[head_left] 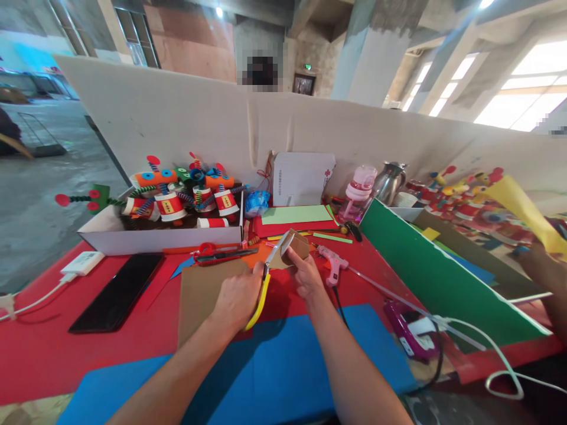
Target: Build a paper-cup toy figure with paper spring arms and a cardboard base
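Note:
Yellow-handled scissors (263, 301) are gripped in my left hand (237, 295), their blades pointing up and away from me. The blades reach a small piece of brown cardboard (301, 243), which my right hand (306, 273) pinches between thumb and fingers. Whether the blades are cutting into the cardboard, I cannot tell. Beneath my left forearm lies a larger brown cardboard sheet (195, 289). A pink glue gun (333, 262) rests just right of my right hand. Blue sheets (283, 360) cover the table's near side under both arms.
At the left stand a white box (168, 239) of paper-cup figures, a black phone (117, 292) and a white charger (84, 264). Red-handled scissors (208, 252) lie ahead. A green board (425, 265) borders the right, where another person's hand (538, 262) holds yellow sheet material (527, 212).

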Available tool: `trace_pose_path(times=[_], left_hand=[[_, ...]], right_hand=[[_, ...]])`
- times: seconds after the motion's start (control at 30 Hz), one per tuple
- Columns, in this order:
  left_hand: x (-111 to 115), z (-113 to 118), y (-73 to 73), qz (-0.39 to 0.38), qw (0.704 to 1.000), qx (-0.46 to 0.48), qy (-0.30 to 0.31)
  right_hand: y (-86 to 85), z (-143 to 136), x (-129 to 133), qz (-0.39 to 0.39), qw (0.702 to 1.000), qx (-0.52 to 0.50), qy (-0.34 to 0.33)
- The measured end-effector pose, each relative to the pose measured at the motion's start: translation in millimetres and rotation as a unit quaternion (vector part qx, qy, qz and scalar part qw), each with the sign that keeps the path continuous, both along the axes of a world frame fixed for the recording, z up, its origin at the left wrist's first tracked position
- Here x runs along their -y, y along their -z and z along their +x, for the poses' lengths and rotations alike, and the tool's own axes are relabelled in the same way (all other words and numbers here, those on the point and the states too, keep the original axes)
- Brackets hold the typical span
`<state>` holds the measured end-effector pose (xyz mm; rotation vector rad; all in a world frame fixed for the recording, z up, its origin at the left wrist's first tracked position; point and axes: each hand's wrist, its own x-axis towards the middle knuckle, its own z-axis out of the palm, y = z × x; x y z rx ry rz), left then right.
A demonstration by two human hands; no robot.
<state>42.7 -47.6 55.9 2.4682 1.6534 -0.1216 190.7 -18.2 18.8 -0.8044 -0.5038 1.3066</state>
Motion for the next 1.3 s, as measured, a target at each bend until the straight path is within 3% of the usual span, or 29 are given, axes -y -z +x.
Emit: trace_pose_path(times=[0.7,1.3], left_hand=[[2.1,1.6,-7.5,-0.016,1.0,-0.005,-0.001],[-2.6,-2.1,1.5,0.007,1.0,0.017,-0.004]], right_hand=[[-4.8,10.3,-0.9,-0.004,0.999,0.032,0.014],[1.9,14.6,-2.3,0.005,0.999,0.041,-0.01]])
